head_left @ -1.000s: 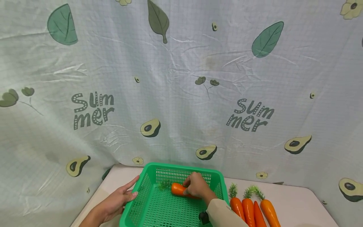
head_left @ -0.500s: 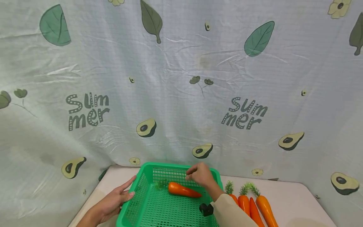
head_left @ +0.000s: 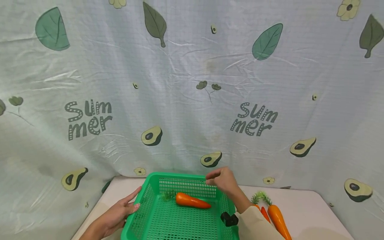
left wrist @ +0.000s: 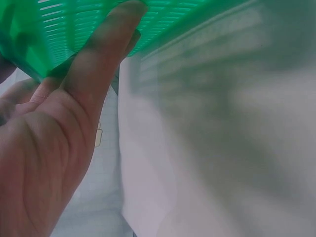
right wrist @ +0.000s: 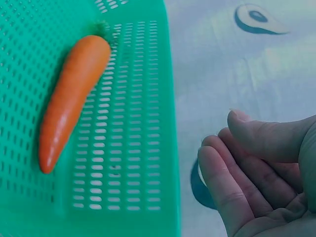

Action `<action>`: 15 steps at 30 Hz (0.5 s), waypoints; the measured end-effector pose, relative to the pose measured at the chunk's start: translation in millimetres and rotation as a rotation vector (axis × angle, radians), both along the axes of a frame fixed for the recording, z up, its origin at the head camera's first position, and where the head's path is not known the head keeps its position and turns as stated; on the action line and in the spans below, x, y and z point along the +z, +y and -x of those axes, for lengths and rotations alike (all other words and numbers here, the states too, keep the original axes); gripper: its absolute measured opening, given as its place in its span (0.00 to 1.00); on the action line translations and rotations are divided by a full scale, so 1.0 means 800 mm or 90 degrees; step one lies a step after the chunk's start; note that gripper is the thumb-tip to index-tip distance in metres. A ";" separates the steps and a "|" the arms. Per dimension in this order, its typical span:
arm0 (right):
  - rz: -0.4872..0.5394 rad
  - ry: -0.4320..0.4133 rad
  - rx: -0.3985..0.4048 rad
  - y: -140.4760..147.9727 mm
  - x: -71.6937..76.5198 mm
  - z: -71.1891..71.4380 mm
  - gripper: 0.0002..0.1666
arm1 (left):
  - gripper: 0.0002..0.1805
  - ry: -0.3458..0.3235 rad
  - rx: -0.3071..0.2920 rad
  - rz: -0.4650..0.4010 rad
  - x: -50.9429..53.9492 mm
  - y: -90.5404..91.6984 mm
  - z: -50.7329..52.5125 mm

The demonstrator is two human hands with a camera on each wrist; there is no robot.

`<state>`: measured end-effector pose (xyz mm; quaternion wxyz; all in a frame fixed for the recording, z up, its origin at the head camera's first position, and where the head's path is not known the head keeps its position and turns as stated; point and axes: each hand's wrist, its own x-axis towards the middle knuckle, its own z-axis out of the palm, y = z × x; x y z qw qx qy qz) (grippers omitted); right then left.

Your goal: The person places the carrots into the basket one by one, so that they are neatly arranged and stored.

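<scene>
A green basket (head_left: pixel 153 176) holds one orange carrot (head_left: pixel 192 201), which lies across its floor with the leafy end to the left. At the basket's left side, my left hand (head_left: pixel 115 213) touches the rim and outer wall with fairly straight fingers. The left wrist view shows that hand (left wrist: pixel 64 113) against the slotted green wall (left wrist: pixel 168 15). Above the basket's back right corner is my right hand (head_left: pixel 225 181), empty, its fingers loosely bent. In the right wrist view this hand (right wrist: pixel 261 173) stays outside the rim (right wrist: pixel 170 123), apart from the carrot (right wrist: pixel 74 98).
To the right of the basket, more carrots (head_left: pixel 279 220) with green tops lie on the pale table (head_left: pixel 306 213), some partly hidden by my right sleeve (head_left: pixel 255 223). A printed cloth (head_left: pixel 186 126) hangs behind the table. The black strap piece (head_left: pixel 229 219) sits at my right wrist.
My right hand has let go of the carrot in the basket and moved up and to the right. The carrot stays inside. My left hand remains at the basket's side, and the whole view has shifted slightly.
</scene>
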<state>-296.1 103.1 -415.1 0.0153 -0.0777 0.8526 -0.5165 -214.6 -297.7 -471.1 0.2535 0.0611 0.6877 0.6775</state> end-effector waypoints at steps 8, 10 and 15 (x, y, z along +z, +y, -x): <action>0.012 0.008 -0.033 0.030 0.009 -0.007 0.06 | 0.47 -0.002 0.000 -0.010 0.000 0.001 -0.001; 0.011 0.009 -0.037 0.038 0.008 -0.008 0.06 | 0.48 -0.003 0.003 -0.007 0.001 0.001 -0.002; 0.017 0.006 -0.049 0.055 0.005 -0.013 0.05 | 0.48 -0.006 -0.002 -0.014 0.002 0.000 -0.002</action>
